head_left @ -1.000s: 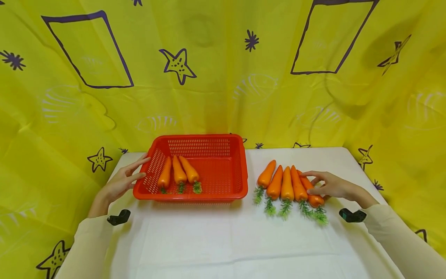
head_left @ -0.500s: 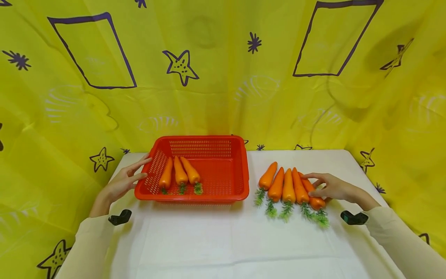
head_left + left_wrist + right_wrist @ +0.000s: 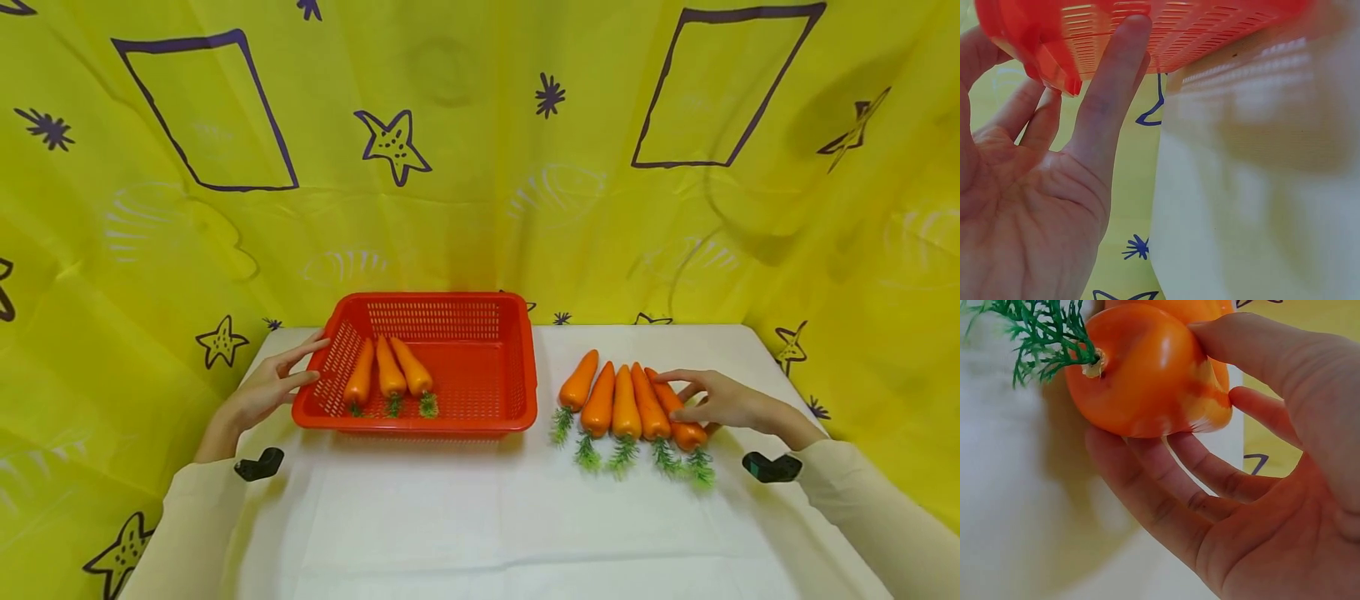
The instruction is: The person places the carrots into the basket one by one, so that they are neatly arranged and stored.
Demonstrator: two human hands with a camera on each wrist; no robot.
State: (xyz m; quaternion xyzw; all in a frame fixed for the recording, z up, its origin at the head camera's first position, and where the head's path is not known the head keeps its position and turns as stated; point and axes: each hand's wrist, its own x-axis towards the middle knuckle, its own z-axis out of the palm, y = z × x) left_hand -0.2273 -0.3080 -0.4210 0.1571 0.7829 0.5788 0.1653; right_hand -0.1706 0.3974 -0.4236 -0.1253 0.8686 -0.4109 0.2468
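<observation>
Rightmost carrot (image 3: 687, 435) perhaps rightward; eight altogether

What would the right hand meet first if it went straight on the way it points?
The rightmost carrot, which the right hand is curled around. Past it, the next carrot in the row would likely come, though any gap between the two is unclear.

A yellow curtain (image 3: 468, 225) screens a white table (image 3: 405, 517) on three sides here. Home or studio, I cannot tell.
</observation>
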